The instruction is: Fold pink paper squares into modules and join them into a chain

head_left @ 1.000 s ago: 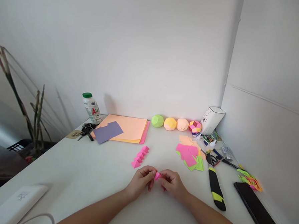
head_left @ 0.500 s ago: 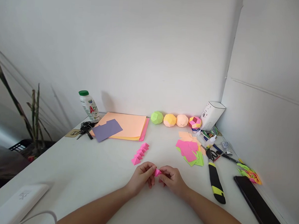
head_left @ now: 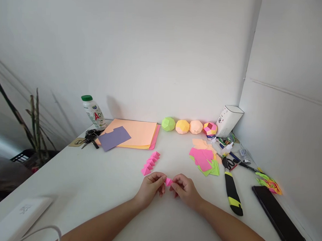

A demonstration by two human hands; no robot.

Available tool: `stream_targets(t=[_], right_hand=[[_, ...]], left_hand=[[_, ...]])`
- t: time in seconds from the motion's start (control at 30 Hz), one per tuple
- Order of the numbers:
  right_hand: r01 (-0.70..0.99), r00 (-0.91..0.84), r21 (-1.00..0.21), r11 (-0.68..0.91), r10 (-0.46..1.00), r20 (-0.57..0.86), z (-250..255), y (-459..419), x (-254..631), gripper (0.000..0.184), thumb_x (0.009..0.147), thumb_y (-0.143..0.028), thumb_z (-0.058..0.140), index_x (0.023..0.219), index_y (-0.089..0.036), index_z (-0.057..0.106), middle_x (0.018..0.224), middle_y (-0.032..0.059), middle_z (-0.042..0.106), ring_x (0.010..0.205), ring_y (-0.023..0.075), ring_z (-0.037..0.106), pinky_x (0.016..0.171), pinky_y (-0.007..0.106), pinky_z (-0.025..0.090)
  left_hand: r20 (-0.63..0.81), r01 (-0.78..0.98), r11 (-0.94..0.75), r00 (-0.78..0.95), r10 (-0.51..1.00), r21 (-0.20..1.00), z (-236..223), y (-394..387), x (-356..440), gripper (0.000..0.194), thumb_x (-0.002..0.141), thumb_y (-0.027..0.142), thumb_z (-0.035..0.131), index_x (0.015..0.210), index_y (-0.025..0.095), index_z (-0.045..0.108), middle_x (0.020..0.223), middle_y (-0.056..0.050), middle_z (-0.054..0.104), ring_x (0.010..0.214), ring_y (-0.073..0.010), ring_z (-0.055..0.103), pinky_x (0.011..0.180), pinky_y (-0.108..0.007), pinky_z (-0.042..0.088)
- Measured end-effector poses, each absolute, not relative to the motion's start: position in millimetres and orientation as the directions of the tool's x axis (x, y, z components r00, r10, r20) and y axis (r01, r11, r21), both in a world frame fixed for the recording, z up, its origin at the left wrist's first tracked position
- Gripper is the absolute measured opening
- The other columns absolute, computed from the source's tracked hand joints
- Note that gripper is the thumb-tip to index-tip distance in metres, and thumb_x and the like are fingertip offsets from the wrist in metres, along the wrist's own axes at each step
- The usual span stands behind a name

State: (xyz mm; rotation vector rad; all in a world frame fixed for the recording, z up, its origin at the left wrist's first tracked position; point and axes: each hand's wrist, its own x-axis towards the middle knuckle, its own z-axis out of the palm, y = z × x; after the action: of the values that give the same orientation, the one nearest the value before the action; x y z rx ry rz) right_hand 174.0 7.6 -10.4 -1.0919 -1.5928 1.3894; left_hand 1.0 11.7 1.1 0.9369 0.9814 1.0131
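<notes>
My left hand point(head_left: 151, 187) and my right hand point(head_left: 184, 190) meet over the white table point(head_left: 93, 181), both pinching a small folded pink paper piece point(head_left: 169, 181) between their fingertips. Just beyond my left hand lies a row of several folded pink paper units point(head_left: 150, 163). To the right of my hands sits a loose pile of pink, green and orange paper squares point(head_left: 203, 159).
Along the back wall stand green, yellow, orange and multicoloured paper balls point(head_left: 189, 126), a white box point(head_left: 228, 121), a bottle point(head_left: 92, 111), keys point(head_left: 88, 137) and orange sheets with a purple card point(head_left: 128, 135). At right lie a utility knife point(head_left: 232, 192), scissors point(head_left: 228, 166), glue, phone point(head_left: 277, 220).
The view has shifted slightly, so the table items sit a little higher. Both hands keep pinching and working the pink piece, which has turned a bit between the fingertips.
</notes>
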Motion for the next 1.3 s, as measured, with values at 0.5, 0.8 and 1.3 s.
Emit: stream_targets(t=[0.5, 0.8, 1.3], right_hand=[[0.24, -0.316, -0.97, -0.032, 0.943, -0.109, 3, 33, 138, 0.019, 0.076, -0.035, 0.063, 0.073, -0.017, 0.063, 0.058, -0.0021, 0.053, 0.047, 0.0088, 0.044, 0.043, 0.02, 0.037], [0.48, -0.369, -0.86, 0.176, 0.929, -0.017, -6, 60, 78, 0.011, 0.072, -0.026, 0.064, 0.065, -0.02, 0.07, 0.052, -0.003, 0.055, 0.05, 0.0112, 0.046, 0.049, 0.021, 0.033], [0.493, -0.317, -0.859, 0.138, 0.948, -0.03, -13, 57, 78, 0.009, 0.075, -0.018, 0.059, 0.078, -0.019, 0.068, 0.056, -0.003, 0.055, 0.049, 0.0108, 0.049, 0.047, 0.02, 0.037]], left_hand=[[0.154, 0.322, -0.818, 0.886, 0.438, 0.476, 4, -34, -2, 0.07, 0.086, 0.056, 0.039, 0.141, 0.016, 0.028, 0.145, -0.016, 0.034, 0.133, -0.0391, 0.025, 0.108, -0.054, 0.015], [0.154, 0.322, -0.819, 0.886, 0.437, 0.475, 3, -29, 1, 0.075, 0.082, 0.059, 0.043, 0.144, 0.021, 0.023, 0.144, -0.012, 0.037, 0.128, -0.0371, 0.033, 0.107, -0.05, 0.018], [0.145, 0.314, -0.793, 0.883, 0.446, 0.523, 13, -28, -1, 0.073, 0.081, 0.055, 0.048, 0.143, 0.022, 0.026, 0.142, -0.011, 0.04, 0.125, -0.0361, 0.036, 0.107, -0.049, 0.02]])
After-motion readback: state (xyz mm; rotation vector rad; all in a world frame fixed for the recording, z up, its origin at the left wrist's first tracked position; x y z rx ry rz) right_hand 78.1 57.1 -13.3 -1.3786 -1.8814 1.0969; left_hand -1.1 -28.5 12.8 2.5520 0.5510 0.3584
